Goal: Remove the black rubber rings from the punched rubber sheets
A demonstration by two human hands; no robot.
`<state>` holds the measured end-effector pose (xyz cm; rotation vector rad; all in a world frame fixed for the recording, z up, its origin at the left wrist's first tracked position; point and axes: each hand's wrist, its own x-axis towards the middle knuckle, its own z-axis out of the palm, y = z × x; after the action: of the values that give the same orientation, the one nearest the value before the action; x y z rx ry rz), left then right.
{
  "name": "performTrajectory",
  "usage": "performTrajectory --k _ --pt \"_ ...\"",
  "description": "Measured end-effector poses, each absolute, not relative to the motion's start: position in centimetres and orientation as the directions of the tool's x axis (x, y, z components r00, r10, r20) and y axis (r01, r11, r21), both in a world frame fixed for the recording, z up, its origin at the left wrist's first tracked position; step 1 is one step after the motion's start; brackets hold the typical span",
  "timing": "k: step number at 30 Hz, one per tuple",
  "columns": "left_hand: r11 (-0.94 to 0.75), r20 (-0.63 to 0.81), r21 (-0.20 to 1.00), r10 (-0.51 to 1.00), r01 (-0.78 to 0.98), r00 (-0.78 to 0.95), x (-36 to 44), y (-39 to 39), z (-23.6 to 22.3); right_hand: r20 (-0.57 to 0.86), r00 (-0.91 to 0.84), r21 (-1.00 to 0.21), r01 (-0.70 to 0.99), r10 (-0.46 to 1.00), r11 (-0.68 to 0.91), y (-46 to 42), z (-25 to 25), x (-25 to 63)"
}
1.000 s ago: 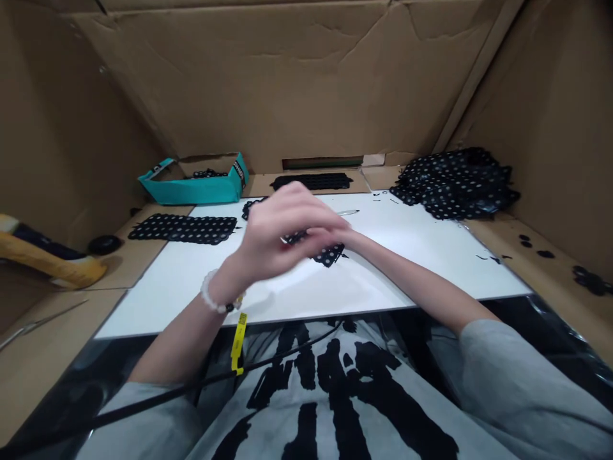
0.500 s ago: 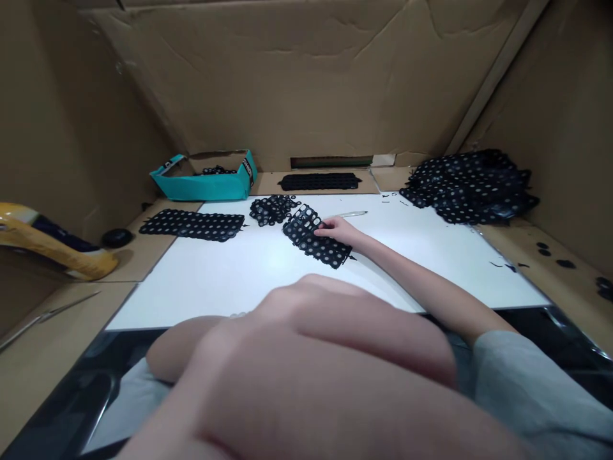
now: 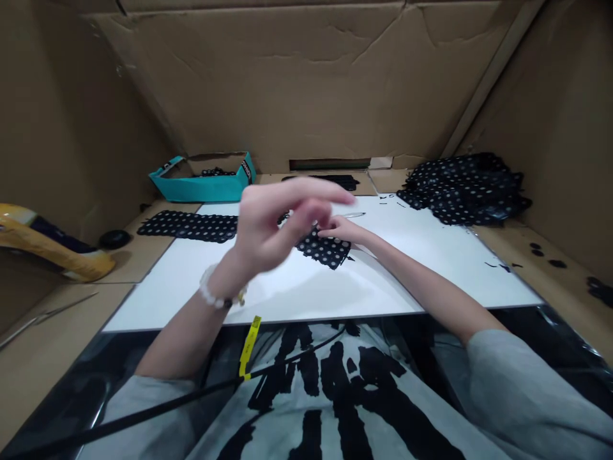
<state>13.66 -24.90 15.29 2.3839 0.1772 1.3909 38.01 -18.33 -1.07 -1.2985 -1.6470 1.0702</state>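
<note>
A black perforated sheet (image 3: 327, 250) lies on the white board (image 3: 412, 275) in the middle. My right hand (image 3: 341, 229) rests on the sheet's far edge, fingers curled against it. My left hand (image 3: 282, 220) hovers in the air above the board, just left of the sheet, fingers stretched out and loosely apart, holding nothing. It wears a white bead bracelet at the wrist and hides part of the sheet and the small pile of black pieces behind it.
Cardboard walls enclose the work area. A long black perforated strip (image 3: 186, 226) lies at the left, a teal box (image 3: 204, 181) behind it, another strip (image 3: 330, 181) at the back. A heap of black sheets (image 3: 467, 187) sits at the right. A yellow tool (image 3: 52, 246) lies far left.
My left hand, close to the camera half a second ago, has gone back out over the board near the sheet. My right hand has stayed on the sheet.
</note>
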Motion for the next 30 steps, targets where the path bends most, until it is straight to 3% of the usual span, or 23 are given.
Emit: performTrajectory --k 2,5,7,14,18,22,25,28,30 --pt "-0.868 0.683 0.486 0.448 0.099 0.577 15.4 -19.9 12.6 0.076 -0.186 -0.934 0.331 0.980 0.135 -18.3 -1.0 38.0" --pt "-0.804 0.364 0.479 0.547 0.352 0.754 16.6 -14.0 7.4 0.092 -0.185 -0.929 0.337 0.978 0.151 -18.5 -0.7 37.7" --pt "-0.763 0.241 0.481 0.589 0.432 0.772 16.6 -11.9 4.6 0.110 -0.181 -0.923 0.347 0.977 0.168 -18.5 -0.6 37.4" --pt "-0.596 0.172 0.701 0.675 0.392 0.717 16.5 -10.5 1.9 0.180 -0.200 -0.926 0.297 0.963 0.234 -18.3 -0.7 37.0" --pt "-0.448 0.086 0.835 0.680 0.319 0.728 16.5 -9.8 1.4 0.134 -0.196 -0.942 0.278 0.971 0.186 -18.6 -0.7 37.0" --pt "-0.310 -0.020 0.881 0.731 0.358 0.682 16.0 -9.4 1.2 0.063 -0.190 -0.947 0.298 0.980 0.119 -18.8 -0.6 37.0" --pt "-0.233 0.027 0.903 0.868 0.360 0.495 15.1 -8.2 1.5 0.023 -0.121 -0.959 0.278 0.992 0.056 -18.7 -0.7 36.9" --pt "-0.316 0.268 0.883 0.947 0.348 0.179 13.8 -6.3 1.6 0.002 -0.081 -0.965 0.260 0.997 0.023 -18.5 -1.1 36.9" --pt "-0.395 0.398 0.806 0.913 0.441 0.089 12.8 -5.1 1.5 0.002 -0.069 -0.963 0.267 0.998 0.020 -18.5 -1.3 36.8"
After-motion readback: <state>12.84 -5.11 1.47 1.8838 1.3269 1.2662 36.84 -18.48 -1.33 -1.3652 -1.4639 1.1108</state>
